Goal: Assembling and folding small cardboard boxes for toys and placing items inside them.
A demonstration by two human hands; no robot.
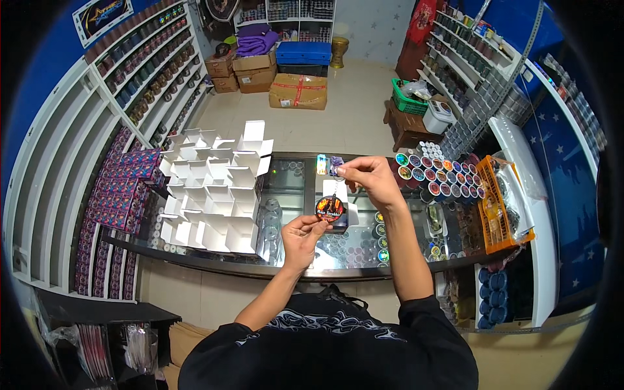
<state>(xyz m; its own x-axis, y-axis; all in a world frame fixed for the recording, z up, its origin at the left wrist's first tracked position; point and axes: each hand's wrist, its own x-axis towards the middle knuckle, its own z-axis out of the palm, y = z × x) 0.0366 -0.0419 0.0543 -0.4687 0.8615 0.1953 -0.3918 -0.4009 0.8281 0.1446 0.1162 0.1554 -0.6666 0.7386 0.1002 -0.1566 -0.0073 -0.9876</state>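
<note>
Biggest thing in view, the glass-topped bench (351,272) stretches right across in front of the person, and its left end is crowded with a big cluster of white boxes (237,235), flaps standing up. Over on the right, there's the orange basket (528,235), and just beside it the rows of round jars (439,175) with colourful lids. Now to the middle, where both hands are busy above the bench: the right hand (372,179) is higher, thumb and finger pinched at the top of a chain, while the left hand (304,242) grips the lower edge of a round disc (329,208), black-rimmed with a fiery orange picture. A purple tag (336,163) shows at the right fingertips; whether it's held, I can't tell. Smallest of all, the thin chain (335,188) runs down to the disc.
</note>
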